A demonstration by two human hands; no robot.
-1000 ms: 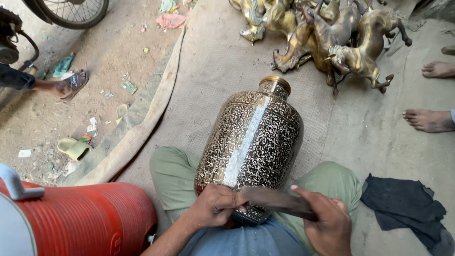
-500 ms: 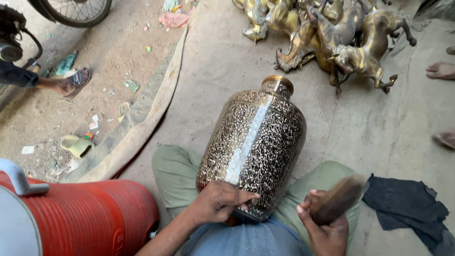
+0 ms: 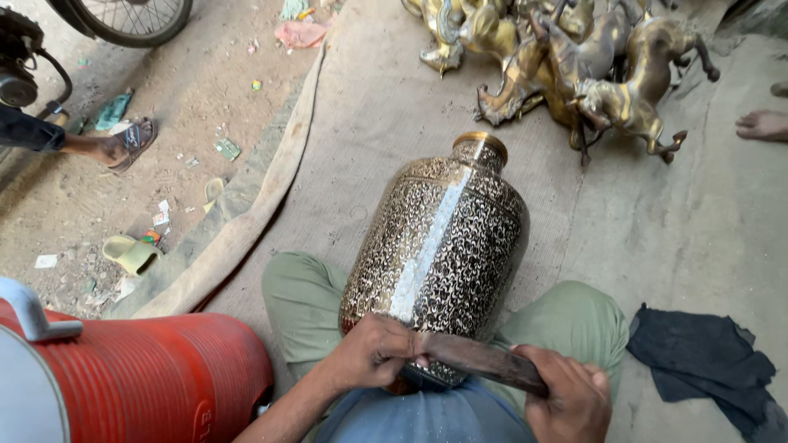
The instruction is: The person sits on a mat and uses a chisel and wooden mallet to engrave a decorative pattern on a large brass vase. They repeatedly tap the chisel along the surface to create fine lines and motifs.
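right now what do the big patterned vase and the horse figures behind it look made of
The vase looks like metal, likely brass: a bright mirror streak runs down its side, and fine dark patterning covers a golden ground. The horse figures also look like cast brass or bronze, golden and glossy with darker tarnished patches. The exact alloy cannot be told by sight.

Open-air metalcraft workshop on the ground, engraved brass vase (image 3: 439, 254) on lap, brass horse figures (image 3: 574, 66) piled beyond the vase, dirt yard left of it

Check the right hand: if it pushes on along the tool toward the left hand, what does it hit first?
Likely the left hand. The right hand holds a dark flat tool whose far end is at the left fingers, against the patterned metal vase. Depth is unclear.
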